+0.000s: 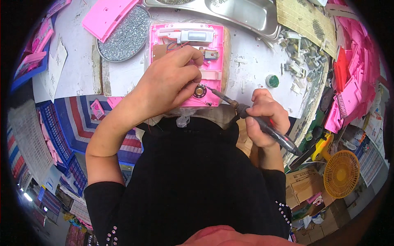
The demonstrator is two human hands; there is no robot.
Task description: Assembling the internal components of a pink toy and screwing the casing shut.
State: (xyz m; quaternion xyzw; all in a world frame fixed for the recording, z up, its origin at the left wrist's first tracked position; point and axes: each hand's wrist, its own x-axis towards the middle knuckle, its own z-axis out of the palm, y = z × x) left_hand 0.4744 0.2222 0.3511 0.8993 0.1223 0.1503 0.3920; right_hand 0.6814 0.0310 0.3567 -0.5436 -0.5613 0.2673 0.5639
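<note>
A pink plastic casing (216, 97) lies open in front of me, with electronic parts fitted inside. My left hand (171, 80) rests over its left half, fingers curled and closed; what they pinch, if anything, is hidden. Just beyond those fingertips, a small round speaker (200, 91) sits in the near part of the casing. My right hand (266, 117) is closed round the dark handle of a soldering iron (267, 130). The iron's tip points left, close beside the speaker. A grey and white module (192, 37) and thin wires show at the casing's far end.
A round dish of small screws (125, 43) stands left, with a pink panel (107, 16) over its rim. Metal trays (246, 18) lie at the back. A green-topped round container (272, 80) and loose small parts (297, 61) are at right, near an orange fan (341, 174).
</note>
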